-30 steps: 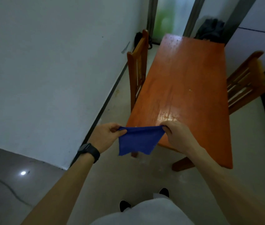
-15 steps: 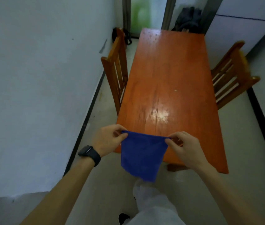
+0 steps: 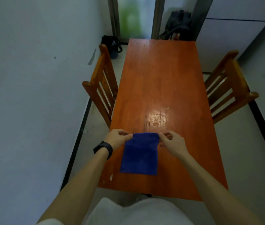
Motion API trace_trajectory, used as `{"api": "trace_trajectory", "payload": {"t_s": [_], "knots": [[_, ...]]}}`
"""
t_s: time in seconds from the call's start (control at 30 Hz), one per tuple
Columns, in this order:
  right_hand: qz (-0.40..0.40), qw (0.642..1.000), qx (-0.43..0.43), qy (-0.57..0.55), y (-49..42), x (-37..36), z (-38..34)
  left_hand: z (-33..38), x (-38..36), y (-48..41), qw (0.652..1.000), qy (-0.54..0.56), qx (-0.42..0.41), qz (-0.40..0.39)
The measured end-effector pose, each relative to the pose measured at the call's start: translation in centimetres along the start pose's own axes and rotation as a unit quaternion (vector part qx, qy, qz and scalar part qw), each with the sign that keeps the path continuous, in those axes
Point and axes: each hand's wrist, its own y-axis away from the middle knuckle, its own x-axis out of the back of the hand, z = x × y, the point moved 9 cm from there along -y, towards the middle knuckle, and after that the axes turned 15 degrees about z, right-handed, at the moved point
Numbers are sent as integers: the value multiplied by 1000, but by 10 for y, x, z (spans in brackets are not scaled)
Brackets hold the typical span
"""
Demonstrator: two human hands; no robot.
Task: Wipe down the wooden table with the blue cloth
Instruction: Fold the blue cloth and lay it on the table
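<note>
The blue cloth (image 3: 139, 157) now lies on the table (image 3: 161, 78) near its front edge; left grip (image 3: 118, 138), right grip (image 3: 171, 143) pinch its far corners

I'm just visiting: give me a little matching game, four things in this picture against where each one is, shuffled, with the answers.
1 blue cloth
2 black watch
3 left chair
4 light glare

A on the left wrist
B between the wall and the wooden table
C on the tabletop beyond the cloth
D pinched at its top corners by the left hand and right hand

Pairs: 1-D, 2-A, 3-B, 4-C
</note>
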Motion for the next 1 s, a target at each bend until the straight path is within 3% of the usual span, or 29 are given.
{"api": "trace_trajectory", "payload": {"t_s": [0.1, 0.3, 0.63, 0.77, 0.83, 0.9, 1.0], "knots": [[10, 1000, -25, 9, 5, -3, 18, -19, -8, -1, 999, 35, 23, 9], [-30, 995, -76, 54, 48, -37, 83, -89, -36, 28, 998, -14, 61, -17], [-63, 992, -75, 77, 86, -72, 110, -138, -53, 48, 984, -166, 47, -38], [-69, 988, -44, 133, 86, -79, 114, -146, -59, 52, 976, -205, 46, -47], [-61, 982, -32, 174, 84, -79, 116, -141, -58, 53, 966, -256, 16, -39], [-49, 975, -2, 216, 79, -78, 110, -122, -55, 52, 946, -317, -66, 3], [15, 962, 115, 246, 69, -79, 77, -90, -62, 51, 926, -327, -183, 53]]}}
